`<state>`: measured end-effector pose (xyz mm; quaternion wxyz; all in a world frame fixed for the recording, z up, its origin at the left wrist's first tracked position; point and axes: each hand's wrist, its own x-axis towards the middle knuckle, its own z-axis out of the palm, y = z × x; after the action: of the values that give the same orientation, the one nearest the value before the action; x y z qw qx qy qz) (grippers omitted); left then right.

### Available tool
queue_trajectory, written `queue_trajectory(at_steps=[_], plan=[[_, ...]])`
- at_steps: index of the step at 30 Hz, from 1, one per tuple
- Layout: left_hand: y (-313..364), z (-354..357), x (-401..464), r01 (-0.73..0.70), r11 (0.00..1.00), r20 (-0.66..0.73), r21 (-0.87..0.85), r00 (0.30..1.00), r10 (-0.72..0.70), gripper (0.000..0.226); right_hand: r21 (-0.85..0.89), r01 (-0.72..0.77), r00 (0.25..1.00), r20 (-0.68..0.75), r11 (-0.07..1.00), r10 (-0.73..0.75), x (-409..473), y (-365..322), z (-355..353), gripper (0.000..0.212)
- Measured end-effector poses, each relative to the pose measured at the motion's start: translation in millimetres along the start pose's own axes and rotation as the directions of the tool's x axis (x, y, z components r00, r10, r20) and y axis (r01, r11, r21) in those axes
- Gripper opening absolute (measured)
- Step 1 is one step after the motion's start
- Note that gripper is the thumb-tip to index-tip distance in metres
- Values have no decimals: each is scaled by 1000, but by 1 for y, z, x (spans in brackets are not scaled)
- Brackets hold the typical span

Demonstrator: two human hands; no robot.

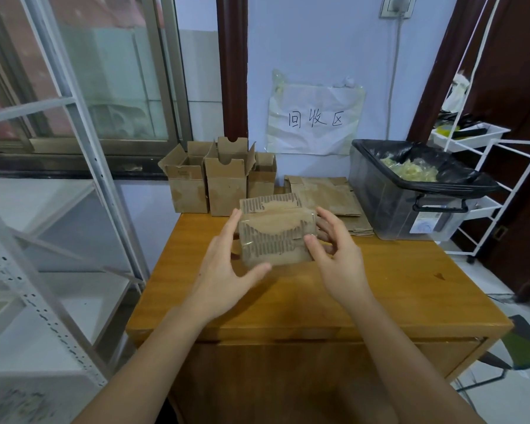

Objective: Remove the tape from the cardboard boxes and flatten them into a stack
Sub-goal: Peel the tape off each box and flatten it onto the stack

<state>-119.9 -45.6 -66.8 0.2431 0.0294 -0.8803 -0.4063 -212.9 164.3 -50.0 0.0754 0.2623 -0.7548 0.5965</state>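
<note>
Wooden table [395, 289] under me, three opened boxes [224, 179] at the back, flattened cardboard [325, 194] beside a lined bin [410, 203]. I've got a taped box [276, 234] up over the table's middle: left grip [224, 270] grasping its left side, right grip [337, 255] grasping the right, thumb on the face.

Two bare forearms reach into view from the bottom edge, one on each side. No sleeves show on either arm as far as the picture reaches. The left hand [227, 270] and the right hand [337, 258] wear no gloves, and no rings, watch or bracelet are visible on them. The fingernails are short and unpainted.
</note>
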Motion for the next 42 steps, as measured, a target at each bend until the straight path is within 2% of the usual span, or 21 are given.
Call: queue_trajectory(at_steps=[3, 6, 10, 13, 16, 18, 21, 25, 29, 31, 33, 36, 40, 42], plan=[[-3, -7, 4, -130, 982, 87, 139, 989, 118, 114, 30, -22, 993, -117, 999, 25, 5, -3, 0, 32], [-6, -9, 4, -178, 969, 122, 170, 980, 159, 96, 34, -48, 989, -141, 998, 53, 10, -5, 0, 25], [-8, -3, 3, -80, 981, 37, 179, 997, 74, 84, -69, -45, 999, -6, 997, 45, 6, -1, 4, 27], [-16, 6, 2, 10, 983, -9, 184, 1000, -8, 87, -263, -1, 992, 119, 965, 33, 1, 7, 13, 38], [-27, 14, 0, 86, 975, -3, 203, 996, -88, 92, -344, 43, 966, 255, 938, 49, -7, 14, 20, 49], [-33, 17, -3, 87, 960, 41, 266, 994, -101, 95, -366, 60, 952, 302, 929, 58, -13, 16, 24, 54], [-39, 20, -9, 43, 960, 79, 277, 995, -67, 97, -415, 62, 951, 301, 908, 73, -14, 18, 28, 58], [-43, 17, -10, -113, 931, 103, 348, 991, 82, 85, -442, 66, 944, 319, 895, 88, -7, 23, 25, 67], [-40, 16, -1, -286, 814, 91, 506, 956, 279, 73, -468, 108, 931, 356, 877, 75, 7, 28, 12, 64], [-38, 20, 8, -354, 775, 103, 523, 929, 355, 70, -496, 133, 920, 384, 858, 80, 16, 30, 9, 64], [-34, 25, 19, -400, 772, 161, 494, 915, 371, 73, -528, 191, 907, 417, 828, 57, 22, 33, 7, 65], [-32, 37, 37, -410, 793, 286, 451, 908, 307, 91, -541, 279, 901, 434, 793, -21, 25, 38, 6, 69], [-43, 43, 48, -410, 817, 299, 406, 904, 306, 96, -548, 176, 917, 394, 818, 67, 19, 45, 11, 90], [-49, 43, 48, -424, 817, 288, 391, 899, 329, 94, -521, 162, 927, 371, 838, 51, 14, 51, 14, 91]])
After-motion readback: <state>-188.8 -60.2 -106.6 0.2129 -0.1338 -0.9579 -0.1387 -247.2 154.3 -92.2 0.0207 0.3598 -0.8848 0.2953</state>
